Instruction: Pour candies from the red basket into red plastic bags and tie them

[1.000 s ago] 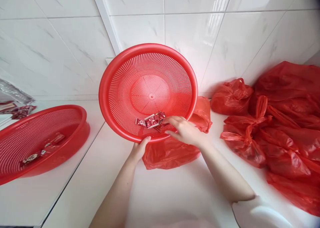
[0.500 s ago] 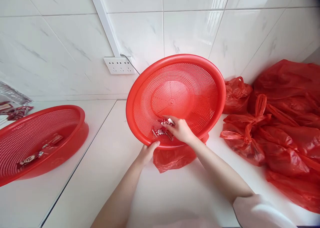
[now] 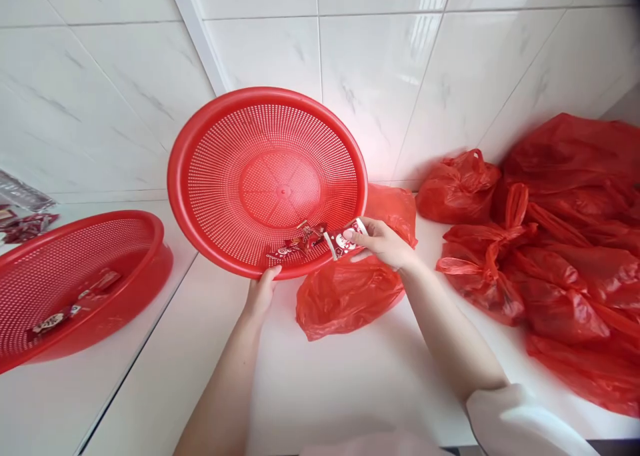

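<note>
My left hand (image 3: 263,293) grips the lower rim of a round red plastic colander (image 3: 280,183), thumb over the edge. The colander is tilted up, its inside facing me. Several small dark-red packets (image 3: 297,243) lie along its lower wall. My right hand (image 3: 385,243) pinches a red-and-white snack packet (image 3: 345,239) at the colander's lower right rim. Below and behind that hand sits a red plastic bag (image 3: 350,296), partly hidden by the colander and my hand. What the bag holds cannot be made out.
At left stands a second red colander (image 3: 150,256) with a few packets inside. Behind it lie more small packets (image 3: 33,226) and clear plastic packaging (image 3: 23,193). Several tied red bags (image 3: 565,269) crowd the right side of the white table (image 3: 310,389). A tiled wall (image 3: 370,63) rises behind.
The colander has shifted left and slightly up with my left hand, uncovering more of the red bag. My right hand has lifted a packet from inside the colander to its right rim.
</note>
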`<state>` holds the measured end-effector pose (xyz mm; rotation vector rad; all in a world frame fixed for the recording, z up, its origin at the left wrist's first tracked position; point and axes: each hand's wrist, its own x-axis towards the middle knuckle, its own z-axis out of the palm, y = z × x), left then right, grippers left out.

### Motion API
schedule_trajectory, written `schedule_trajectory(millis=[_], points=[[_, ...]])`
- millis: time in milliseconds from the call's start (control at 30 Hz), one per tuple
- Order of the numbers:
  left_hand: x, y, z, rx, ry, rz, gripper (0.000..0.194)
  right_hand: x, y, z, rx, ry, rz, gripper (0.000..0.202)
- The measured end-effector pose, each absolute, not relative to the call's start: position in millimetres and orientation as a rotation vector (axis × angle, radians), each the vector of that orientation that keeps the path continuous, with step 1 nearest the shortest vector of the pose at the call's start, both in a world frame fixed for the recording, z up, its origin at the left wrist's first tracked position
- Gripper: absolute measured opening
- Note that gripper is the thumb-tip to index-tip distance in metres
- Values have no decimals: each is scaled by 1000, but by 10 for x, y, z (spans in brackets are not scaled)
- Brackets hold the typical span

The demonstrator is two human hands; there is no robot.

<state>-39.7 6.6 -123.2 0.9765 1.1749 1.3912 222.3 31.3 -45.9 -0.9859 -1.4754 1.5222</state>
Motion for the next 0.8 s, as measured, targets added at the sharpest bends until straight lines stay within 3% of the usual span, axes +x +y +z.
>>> schedule_trajectory(millis=[200, 300, 467, 567, 700, 800], points=[[-431, 69, -1176, 947, 1228, 1484, 56, 2322, 288, -484, -1319, -1975, 1339, 29], [-426, 67, -1186, 926, 1214, 1502, 54, 2316, 308, -538, -1552, -2058, 1013, 28], [-388, 55, -1269, 921, 1254, 1423, 60, 2207, 280, -533, -1246, -2061, 625, 17], [-332, 29, -1335, 936, 1260, 1380, 61, 2078, 254, -574, -1092, -2193, 426, 26], [-262, -20, -1387, 953, 1196, 1326, 56, 1955, 307, -745, -1122, -2492, 341, 62], [-258, -34, -1419, 910, 1232, 1268, 50, 1953, 375, -842, -1157, -2530, 367, 54]])
